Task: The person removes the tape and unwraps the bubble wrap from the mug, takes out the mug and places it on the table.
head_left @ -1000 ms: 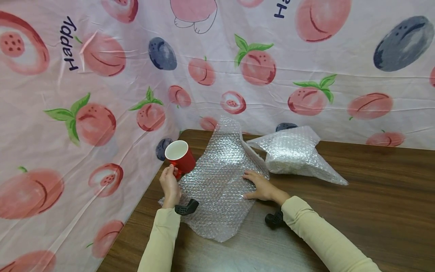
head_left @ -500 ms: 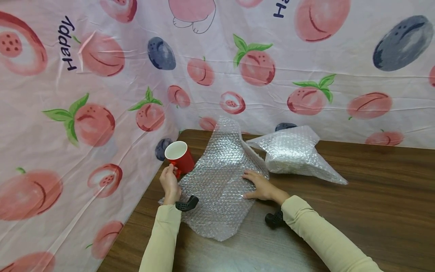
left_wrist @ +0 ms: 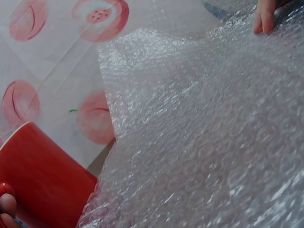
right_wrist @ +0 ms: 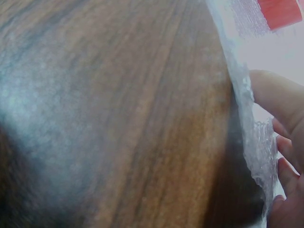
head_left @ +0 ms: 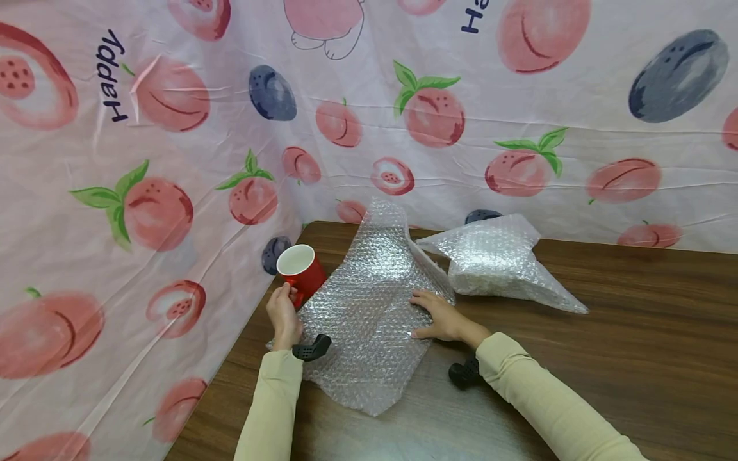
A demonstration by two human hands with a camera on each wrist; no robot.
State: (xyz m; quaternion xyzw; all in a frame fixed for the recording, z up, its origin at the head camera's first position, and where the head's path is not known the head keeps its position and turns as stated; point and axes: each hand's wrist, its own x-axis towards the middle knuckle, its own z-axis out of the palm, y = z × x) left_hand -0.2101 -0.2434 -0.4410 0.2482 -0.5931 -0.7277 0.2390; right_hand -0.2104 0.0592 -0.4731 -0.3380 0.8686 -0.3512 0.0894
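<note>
A red mug (head_left: 305, 275) with a white inside leans to the left at the left edge of the bubble wrap sheet (head_left: 369, 333). My left hand (head_left: 284, 318) grips it by the handle; in the left wrist view only the fingers (left_wrist: 7, 204) on that handle show. The sheet lies spread over the table, its far end raised. On its right side rests my right hand (head_left: 441, 318), fingers spread over the wrap. In the right wrist view its thumb (right_wrist: 275, 92) lies on the wrap near the edge.
Behind and to the right sits a bubble-wrapped bundle (head_left: 492, 259), its contents unclear. The wooden table (head_left: 634, 339) extends to the right. Fruit-printed cloth (head_left: 357, 83) hangs at the back and left. Each wrist carries a black camera (head_left: 313, 347).
My left hand and the mug have shifted slightly toward me and to the left. The right hand and the bubble wrap stay nearly where they were; the head view has shifted a little.
</note>
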